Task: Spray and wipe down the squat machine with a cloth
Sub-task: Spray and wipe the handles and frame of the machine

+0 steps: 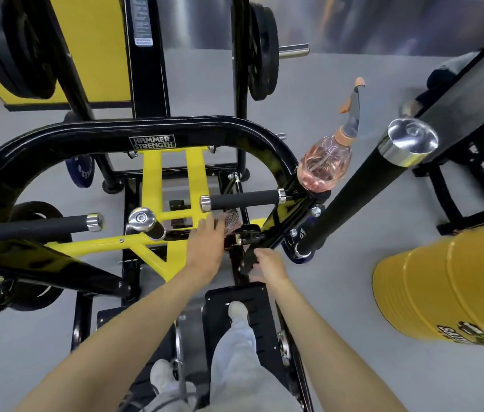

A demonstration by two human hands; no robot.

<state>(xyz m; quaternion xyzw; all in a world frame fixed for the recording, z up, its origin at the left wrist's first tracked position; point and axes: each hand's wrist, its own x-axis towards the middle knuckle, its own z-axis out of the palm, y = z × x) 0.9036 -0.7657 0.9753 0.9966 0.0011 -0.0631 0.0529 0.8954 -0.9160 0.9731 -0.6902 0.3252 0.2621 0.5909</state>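
The black and yellow squat machine (151, 129) fills the middle of the head view. My left hand (208, 248) presses a blurred, reddish cloth (231, 223) against the frame just below the right foam handle (243, 200). My right hand (267, 263) grips a small black lever (248, 258) on the frame beside it. A clear pink spray bottle (325, 165) with an orange and grey trigger stands on the frame's right corner, untouched. My feet stand on the black footplate (252, 295).
A long black padded bar (350, 191) with a chrome cap slants across the right. A yellow drum (454, 286) stands at the right. Weight plates (12, 46) hang on the rack at the upper left and centre. Grey floor surrounds the machine.
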